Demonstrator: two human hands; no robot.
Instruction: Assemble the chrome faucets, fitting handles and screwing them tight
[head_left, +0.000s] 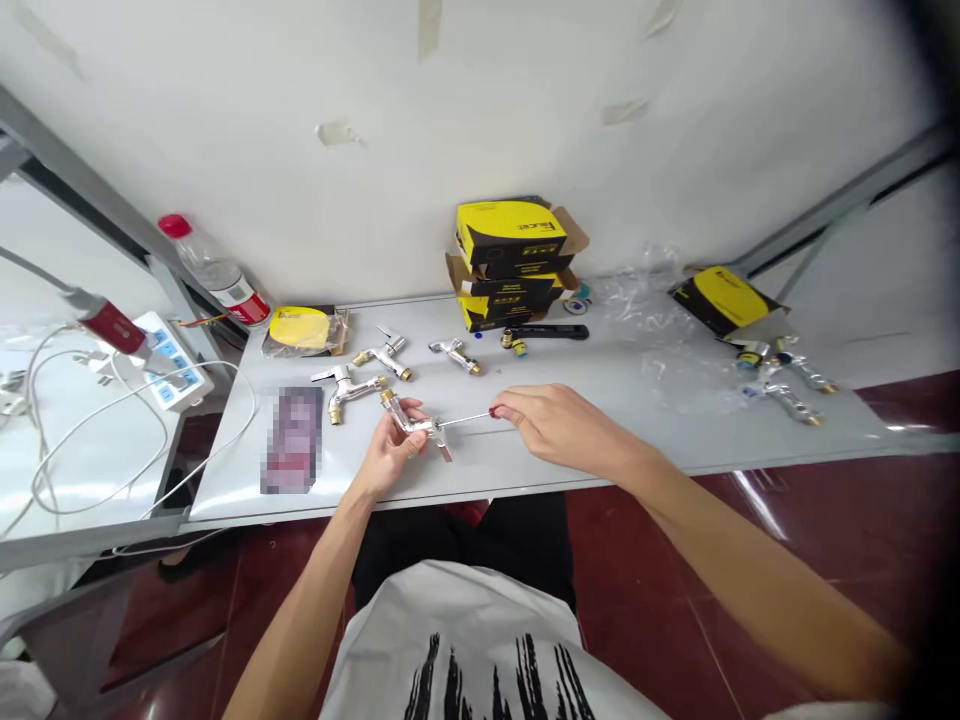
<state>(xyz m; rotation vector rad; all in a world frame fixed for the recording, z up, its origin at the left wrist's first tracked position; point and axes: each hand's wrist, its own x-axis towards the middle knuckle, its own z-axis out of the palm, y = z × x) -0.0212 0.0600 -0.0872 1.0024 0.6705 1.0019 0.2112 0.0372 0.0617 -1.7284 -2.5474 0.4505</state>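
White wall [487,130], patched with five bits of tape, backs a grey tabletop [622,420] above a dark red tiled floor [637,570]. One chrome faucet [416,425] is held just above the tabletop's near edge, left of the middle. Its long axis runs slantwise: the brass threaded end points away and to the left, the lever end back toward the person and to the right. Left hand [388,452] has thumb and fingers closed around its body. Right hand [551,425] is closed on the red handle of one screwdriver [466,418], whose thin shaft points left, nearly level across the view, its tip at the faucet's lever end.

Three more faucets [455,354] lie beyond the left hand, and at least two others [791,402] lie at the far right; plastic blurs that count. Yellow-and-black boxes number five: three in a stack [511,235], one at the left [300,328], one at the right [727,295]. One black-handled tool [559,332] lies before the stack. One red-capped bottle [225,275] leans beside one power strip [166,360].
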